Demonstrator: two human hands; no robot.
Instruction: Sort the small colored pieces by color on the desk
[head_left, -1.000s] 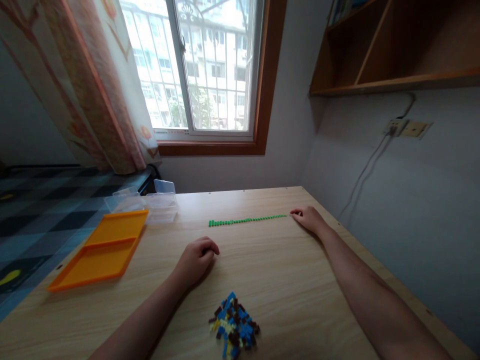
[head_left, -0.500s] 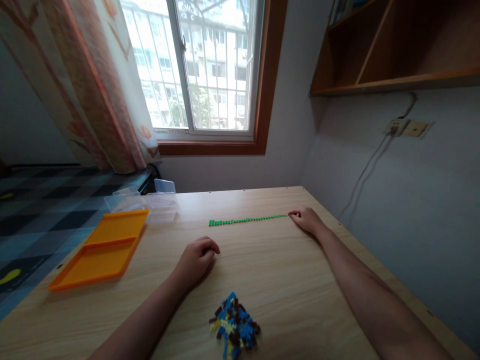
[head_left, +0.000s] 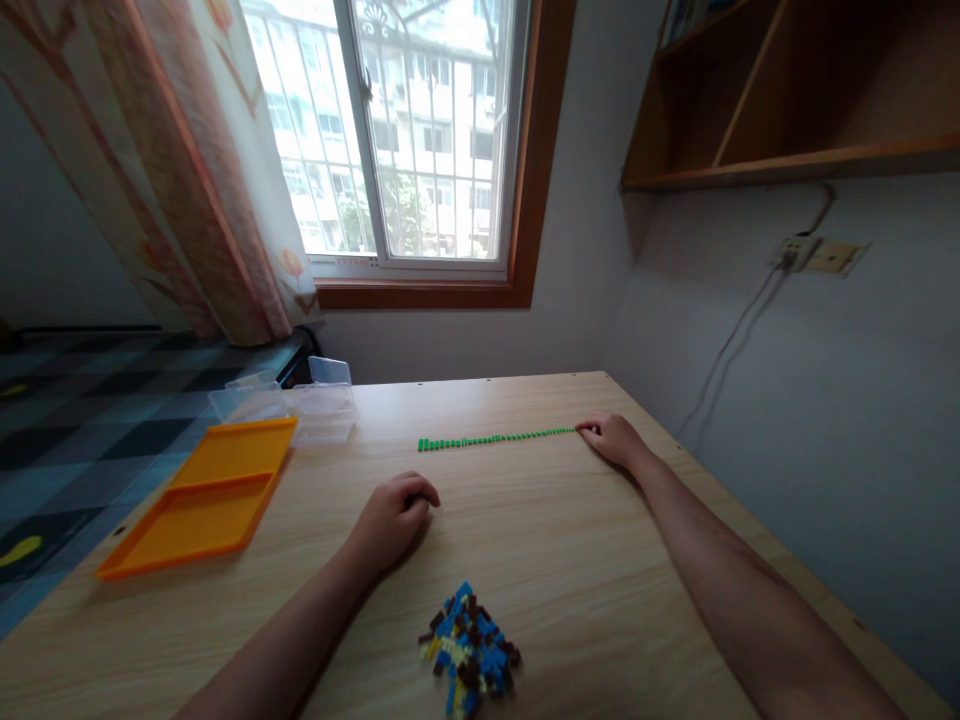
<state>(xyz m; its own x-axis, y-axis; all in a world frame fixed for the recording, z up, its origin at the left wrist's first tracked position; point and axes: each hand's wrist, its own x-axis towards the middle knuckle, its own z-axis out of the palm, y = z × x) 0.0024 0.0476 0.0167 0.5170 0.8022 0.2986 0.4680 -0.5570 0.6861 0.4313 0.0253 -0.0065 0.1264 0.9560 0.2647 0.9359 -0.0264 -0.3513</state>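
Observation:
A long row of small green building bricks (head_left: 480, 440) runs across the table, larger pieces at its left end and tiny ones toward the right. At the right end of that row, my right hand (head_left: 611, 438) has thumb and finger pinched on a tiny green brick, mostly hidden by the fingertips. My left hand (head_left: 396, 510) rests on the table in front of the row's left end, fingers curled in, with nothing visible in them. Nearer to me lies a heap of blue, brown and yellow bricks (head_left: 471, 650), apart from both hands.
An orange two-part tray (head_left: 225, 483) lies at the left of the table (head_left: 570, 560). Clear plastic boxes (head_left: 324, 415) with raised lids stand behind it. A wooden shelf (head_left: 787, 165) hangs on the right wall above a socket (head_left: 796, 252) with a cable.
Hardly anything differs. My right fingertips have shifted very slightly left at the end of the green row; my left hand stays still.

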